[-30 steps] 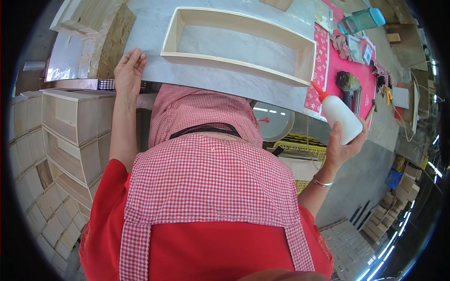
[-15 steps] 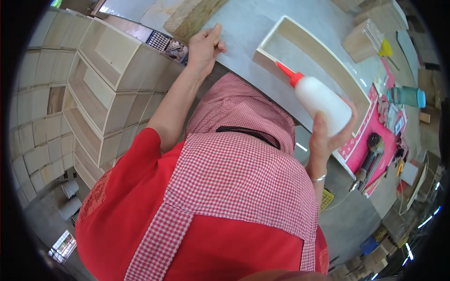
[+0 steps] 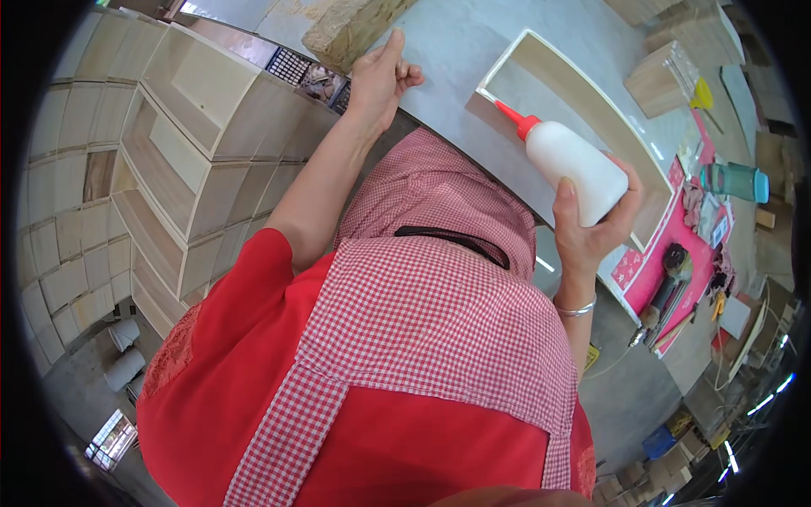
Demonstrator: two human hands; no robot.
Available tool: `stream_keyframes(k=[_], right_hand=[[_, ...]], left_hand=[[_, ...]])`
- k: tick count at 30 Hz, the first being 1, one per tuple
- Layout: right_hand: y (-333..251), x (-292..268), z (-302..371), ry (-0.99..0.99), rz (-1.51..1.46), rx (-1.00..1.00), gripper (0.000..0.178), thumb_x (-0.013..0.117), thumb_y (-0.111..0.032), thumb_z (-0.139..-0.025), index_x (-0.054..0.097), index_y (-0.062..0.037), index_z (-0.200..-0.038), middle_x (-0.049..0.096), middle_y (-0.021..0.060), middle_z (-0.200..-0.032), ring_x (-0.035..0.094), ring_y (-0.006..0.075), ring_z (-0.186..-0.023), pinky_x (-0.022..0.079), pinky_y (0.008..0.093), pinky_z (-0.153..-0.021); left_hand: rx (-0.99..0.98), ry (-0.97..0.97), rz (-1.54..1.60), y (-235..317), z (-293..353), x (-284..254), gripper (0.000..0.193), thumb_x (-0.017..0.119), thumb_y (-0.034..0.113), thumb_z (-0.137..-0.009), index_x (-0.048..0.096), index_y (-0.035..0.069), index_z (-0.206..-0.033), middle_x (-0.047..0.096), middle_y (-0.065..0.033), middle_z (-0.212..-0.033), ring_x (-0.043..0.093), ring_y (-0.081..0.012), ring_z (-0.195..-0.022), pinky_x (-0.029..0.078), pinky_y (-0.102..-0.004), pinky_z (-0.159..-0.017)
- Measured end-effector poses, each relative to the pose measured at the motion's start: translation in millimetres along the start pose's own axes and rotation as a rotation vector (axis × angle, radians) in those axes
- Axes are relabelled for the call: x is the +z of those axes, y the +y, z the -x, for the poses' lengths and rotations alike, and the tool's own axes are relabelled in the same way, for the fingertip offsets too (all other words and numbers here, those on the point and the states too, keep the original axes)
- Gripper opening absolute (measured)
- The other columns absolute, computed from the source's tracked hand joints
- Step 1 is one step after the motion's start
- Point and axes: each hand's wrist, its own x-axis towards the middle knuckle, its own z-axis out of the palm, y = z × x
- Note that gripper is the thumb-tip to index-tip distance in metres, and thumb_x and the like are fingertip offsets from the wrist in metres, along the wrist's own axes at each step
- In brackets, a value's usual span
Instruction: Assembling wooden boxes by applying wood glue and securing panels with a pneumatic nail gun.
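Head cam looks down on a person in a red shirt w/ a red-and-white checked apron (image 3: 439, 338), standing at a pale grey counter (image 3: 456, 51).

Right hand (image 3: 591, 232) is up at the counter's near edge. Its fingers (image 3: 629, 198) are wrapped tight round a white squeeze glue bottle (image 3: 574, 169); thumb lies up the near side of the bottle. The bottle is tilted, its red nozzle (image 3: 514, 117) pointing up-left from the fingers, the tip just over the near corner of a shallow, open wooden box frame (image 3: 583, 76). Frame lies flat on the counter, just beyond the fingers. A thin silver bangle (image 3: 574, 309) sits on the wrist below the hand.

Left hand (image 3: 380, 76) rests on the counter, well apart to the left of the bottle. Its fingers (image 3: 390, 46) hold nothing: index stretched out, the rest loosely curled, fingertip by a rough chipboard block (image 3: 355, 21).

Right of the right-hand fingers: a pink mat (image 3: 676, 228) w/ a dark tool, and a teal lidded jar (image 3: 733, 181) further out. Left of the left-hand fingers, below the counter: stacked pale wooden boxes (image 3: 186, 152).
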Motion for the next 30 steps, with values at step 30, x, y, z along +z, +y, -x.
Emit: stream_keyframes(k=[30], right_hand=[[7.9, -148.7, 90.6, 0.389, 0.4, 0.146, 0.051, 0.077, -0.015, -0.081, 0.051, 0.002, -0.121, 0.057, 0.0124, -0.114, 0.059, 0.0227, -0.103, 0.049, 0.0358, -0.091]], left_hand=[[0.032, -0.168, 0.008, -2.2, -17.1, -21.1, 0.014, 0.058, 0.009, -0.097, 0.064, -0.004, -0.098, 0.068, -0.0139, -0.097, 0.067, -0.0309, -0.104, 0.055, -0.0336, -0.089]])
